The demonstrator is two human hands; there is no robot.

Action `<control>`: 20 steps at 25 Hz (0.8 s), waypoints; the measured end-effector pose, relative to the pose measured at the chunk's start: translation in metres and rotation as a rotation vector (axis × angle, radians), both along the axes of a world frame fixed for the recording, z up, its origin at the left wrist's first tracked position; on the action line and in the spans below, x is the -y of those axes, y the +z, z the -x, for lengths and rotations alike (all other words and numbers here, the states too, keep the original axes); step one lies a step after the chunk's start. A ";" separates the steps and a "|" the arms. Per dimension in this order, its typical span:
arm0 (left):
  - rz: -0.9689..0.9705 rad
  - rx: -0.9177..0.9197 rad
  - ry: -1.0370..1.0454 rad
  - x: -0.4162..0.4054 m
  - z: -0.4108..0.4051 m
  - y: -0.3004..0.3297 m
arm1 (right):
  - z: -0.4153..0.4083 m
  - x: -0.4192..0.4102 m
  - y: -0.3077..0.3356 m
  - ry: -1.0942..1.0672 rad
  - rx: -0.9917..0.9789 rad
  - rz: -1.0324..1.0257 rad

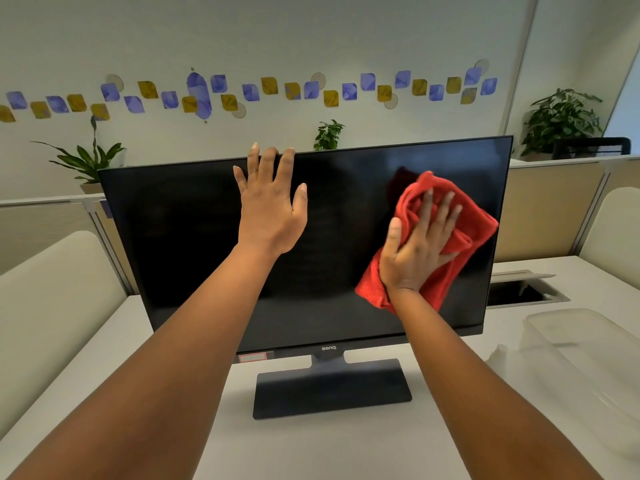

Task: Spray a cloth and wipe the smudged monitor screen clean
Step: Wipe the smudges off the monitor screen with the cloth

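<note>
Standing mid-desk on its flat base: BenQ monitor [214, 258], screen dark. Red cloth [467, 233], bunched, on the screen's right half, pressed flat under the right hand [417, 252], fingers spread. Left hand [272, 213], open, fingertips hooked over the top edge. White desk [311, 452]; clear plastic tub [588, 362] near right.

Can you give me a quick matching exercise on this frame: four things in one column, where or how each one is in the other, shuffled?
Things:
1. left hand
2. right hand
3. red cloth
4. clear plastic container

Places or states:
A. bunched up against the right part of the monitor screen
B. on the desk, to the right of the monitor
C. fingers hooked over the monitor's top edge
D. spread flat, pressing the cloth to the screen

Pairs: 1-C, 2-D, 3-A, 4-B
</note>
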State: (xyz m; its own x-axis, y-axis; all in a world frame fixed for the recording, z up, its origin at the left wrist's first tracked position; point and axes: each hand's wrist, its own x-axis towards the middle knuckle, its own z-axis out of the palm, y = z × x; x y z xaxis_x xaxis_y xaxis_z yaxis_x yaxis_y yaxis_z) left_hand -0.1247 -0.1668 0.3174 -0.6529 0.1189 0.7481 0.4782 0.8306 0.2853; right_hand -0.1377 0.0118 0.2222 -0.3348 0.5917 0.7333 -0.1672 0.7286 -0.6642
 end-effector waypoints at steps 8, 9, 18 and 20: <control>-0.028 -0.011 -0.023 0.000 0.000 -0.002 | -0.001 0.066 -0.041 0.094 0.028 -0.720; -0.023 -0.012 -0.018 0.001 0.000 -0.002 | -0.003 0.068 -0.053 0.112 0.033 -0.775; -0.002 0.002 -0.007 0.001 -0.002 0.000 | -0.027 -0.003 -0.126 0.088 0.225 -0.548; -0.004 0.008 -0.009 0.001 -0.002 0.001 | -0.028 -0.023 -0.123 0.058 0.215 -0.312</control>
